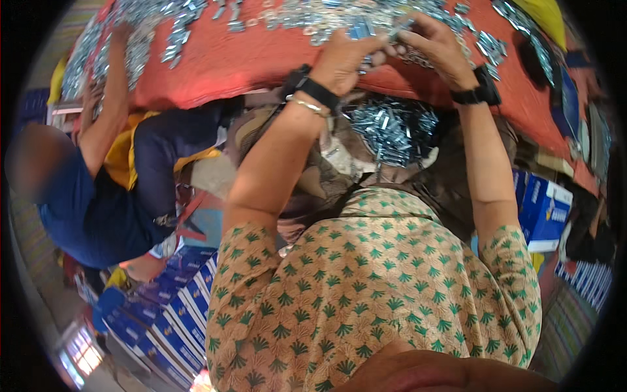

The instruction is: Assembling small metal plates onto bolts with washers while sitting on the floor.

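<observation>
Over the near edge of the red-covered table (215, 72), my two hands come together. Between the fingertips of both hands is a small, shiny metal piece (401, 28), narrow and straight; its exact kind is too small to tell. My left hand (345, 59) is closed, with more bits of metal showing under its fingers. My right hand (443, 53) pinches the piece from the other side, thumb and fingers bent. Just beyond my hands lie scattered metal pieces and ring-like parts (317, 23). Below them, a heap of similar metal pieces (392, 130) rests at my lap.
A co-worker in dark blue (98, 215) sits at the left, arms reaching to metal pieces (140, 55) on the table. Blue and white boxes (166, 320) are stacked at the lower left. Another blue box (545, 212) stands right of my right forearm.
</observation>
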Action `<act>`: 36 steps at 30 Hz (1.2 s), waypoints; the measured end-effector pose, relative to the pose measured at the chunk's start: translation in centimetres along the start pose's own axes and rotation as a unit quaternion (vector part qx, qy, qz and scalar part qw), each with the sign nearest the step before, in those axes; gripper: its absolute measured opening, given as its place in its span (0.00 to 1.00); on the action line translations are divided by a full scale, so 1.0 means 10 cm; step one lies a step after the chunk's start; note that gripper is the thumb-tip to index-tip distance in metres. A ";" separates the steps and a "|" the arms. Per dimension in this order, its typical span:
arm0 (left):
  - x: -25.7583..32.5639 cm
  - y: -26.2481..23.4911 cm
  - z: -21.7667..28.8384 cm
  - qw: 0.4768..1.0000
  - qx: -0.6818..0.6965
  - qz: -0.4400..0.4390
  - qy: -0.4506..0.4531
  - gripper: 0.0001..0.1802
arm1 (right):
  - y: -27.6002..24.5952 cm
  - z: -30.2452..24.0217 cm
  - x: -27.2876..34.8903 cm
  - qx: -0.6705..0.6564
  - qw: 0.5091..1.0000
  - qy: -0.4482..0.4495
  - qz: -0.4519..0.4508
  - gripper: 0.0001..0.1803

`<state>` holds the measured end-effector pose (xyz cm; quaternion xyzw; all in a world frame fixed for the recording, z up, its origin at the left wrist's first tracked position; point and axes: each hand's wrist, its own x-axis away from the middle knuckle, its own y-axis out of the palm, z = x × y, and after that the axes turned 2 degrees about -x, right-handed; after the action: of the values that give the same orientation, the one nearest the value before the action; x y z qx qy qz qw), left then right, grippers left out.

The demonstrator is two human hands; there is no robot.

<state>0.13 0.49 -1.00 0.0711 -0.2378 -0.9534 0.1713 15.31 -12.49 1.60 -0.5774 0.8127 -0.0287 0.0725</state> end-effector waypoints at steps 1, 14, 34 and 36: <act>0.01 0.00 0.02 1.000 0.004 0.004 -0.028 0.07 | -0.03 0.00 0.00 0.025 1.000 0.002 0.006 0.11; -0.12 -0.45 0.18 0.989 0.070 0.132 -0.017 0.08 | -0.06 0.06 -0.16 0.072 0.992 -0.037 0.100 0.07; -0.04 -0.46 0.13 0.972 0.117 0.200 0.044 0.06 | 0.35 0.43 -0.42 0.482 0.857 -0.170 0.067 0.12; -0.04 -0.43 0.11 0.973 0.113 0.198 0.033 0.06 | 0.26 0.39 -0.40 0.449 0.876 -0.161 0.063 0.13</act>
<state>-0.99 4.70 -2.06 0.0726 -0.3478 -0.8648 0.3549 14.73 -7.68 -2.24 -0.4269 0.7241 -0.2926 0.4558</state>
